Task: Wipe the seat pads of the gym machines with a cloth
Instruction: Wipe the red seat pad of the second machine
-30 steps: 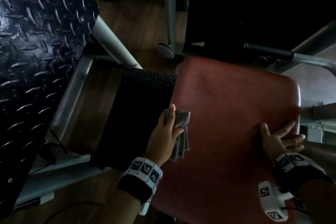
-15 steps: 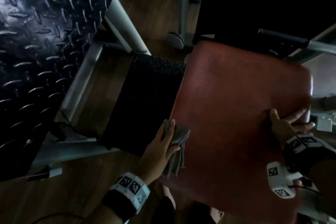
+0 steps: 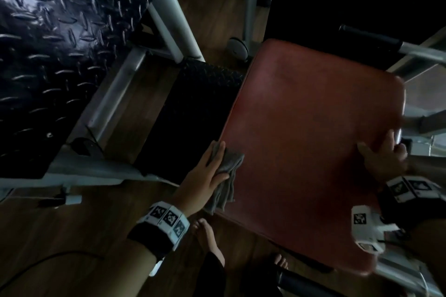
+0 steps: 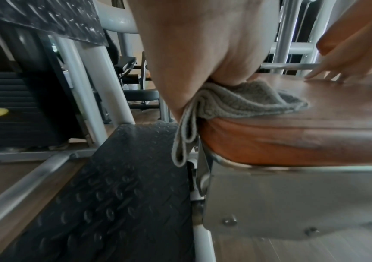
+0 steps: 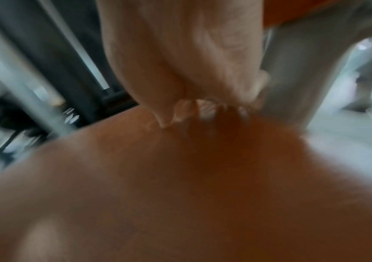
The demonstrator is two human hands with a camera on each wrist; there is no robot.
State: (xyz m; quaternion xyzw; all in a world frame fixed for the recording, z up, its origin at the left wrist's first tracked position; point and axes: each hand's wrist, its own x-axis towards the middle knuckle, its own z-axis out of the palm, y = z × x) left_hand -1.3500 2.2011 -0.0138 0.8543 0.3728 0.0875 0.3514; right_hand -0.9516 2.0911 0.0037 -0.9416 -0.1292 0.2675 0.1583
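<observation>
The left hand [image 3: 205, 176] has drawn the cloth [image 3: 228, 176] nearer along the seat pad's [image 3: 313, 140] left edge, grip clamped on it; right hand [image 3: 383, 154] rests flat, fingers apart. That edge looks nearly wiped.

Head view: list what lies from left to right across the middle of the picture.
Large black tread plate → grey frame bar → small black tread step → left hand pressing the grey cloth → red seat pad → right hand at the pad's far edge.
</observation>
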